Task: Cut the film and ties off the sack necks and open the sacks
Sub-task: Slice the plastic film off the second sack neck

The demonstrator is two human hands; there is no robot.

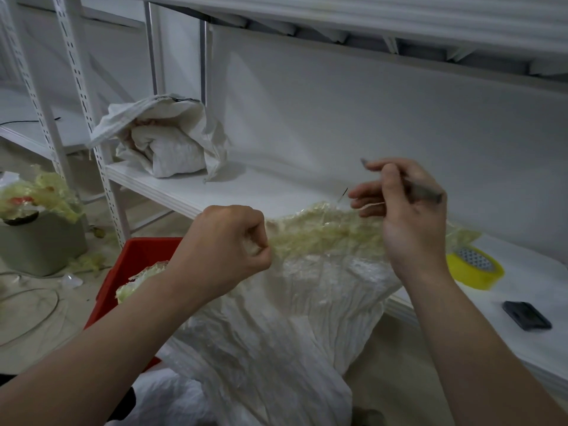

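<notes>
The left hand (226, 244) has its grip clamped in a fist on one end of the yellowish film (322, 235) at the neck of the white sack (276, 327). The right hand (408, 210) pinches a slim grey cutter (424, 192) while its lower fingers hold the film's other end, stretching it level before the white shelf (215, 192). A yellow tape roll (475, 270) lies just right.

yellowish film (322, 235), white sack (276, 327), red crate (135, 259)
</notes>
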